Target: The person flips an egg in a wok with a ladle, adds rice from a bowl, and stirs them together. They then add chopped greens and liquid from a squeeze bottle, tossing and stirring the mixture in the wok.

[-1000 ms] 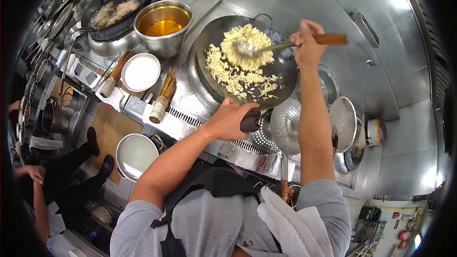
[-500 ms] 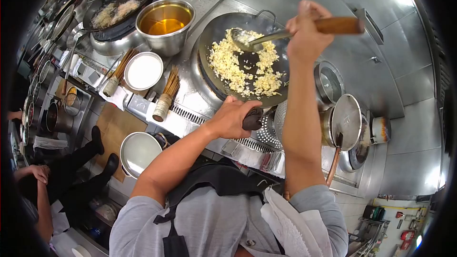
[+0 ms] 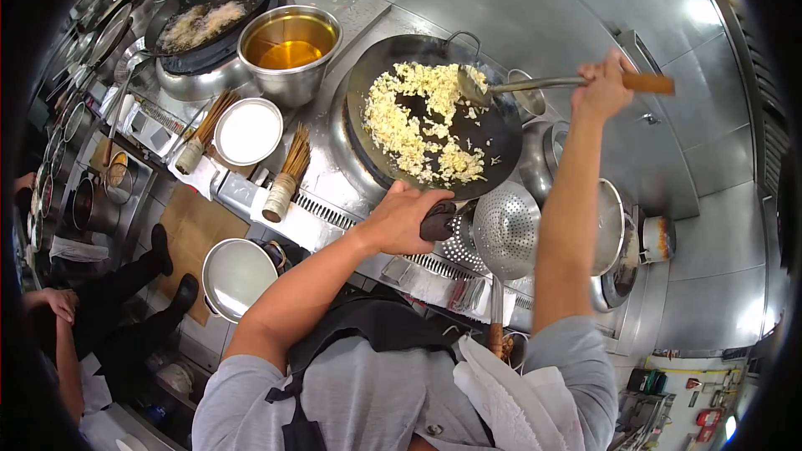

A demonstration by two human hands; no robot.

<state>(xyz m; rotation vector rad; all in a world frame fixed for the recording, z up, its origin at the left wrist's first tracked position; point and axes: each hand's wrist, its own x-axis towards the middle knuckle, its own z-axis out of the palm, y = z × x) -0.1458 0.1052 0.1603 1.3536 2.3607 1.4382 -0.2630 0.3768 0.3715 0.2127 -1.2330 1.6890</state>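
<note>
My right hand (image 3: pixel 603 92) grips the wooden handle of a metal ladle (image 3: pixel 535 83), out past the right side of a dark wok (image 3: pixel 503 146). The ladle's bowl lies inside the wok, against a ring of yellow and white egg and rice (image 3: pixel 386 121). At the wok's near edge, my left hand (image 3: pixel 397 221) is closed around a dark, bunched cloth-like grip (image 3: pixel 437 222). Whether a wok handle is inside that grip is hidden.
Left of the wok stand a steel pot of oil (image 3: pixel 288 88), a white-filled bowl (image 3: pixel 248 131) and bamboo brushes (image 3: pixel 284 188). A second wok (image 3: pixel 230 27) fries food behind them. A perforated skimmer (image 3: pixel 507 230) lies nearby. Another person's hand (image 3: pixel 61 305) shows at far left.
My right hand has swung right with the ladle, whose bowl moved to the wok's right side. Some food shifted, baring more of the wok's right side. The left hand keeps its grip.
</note>
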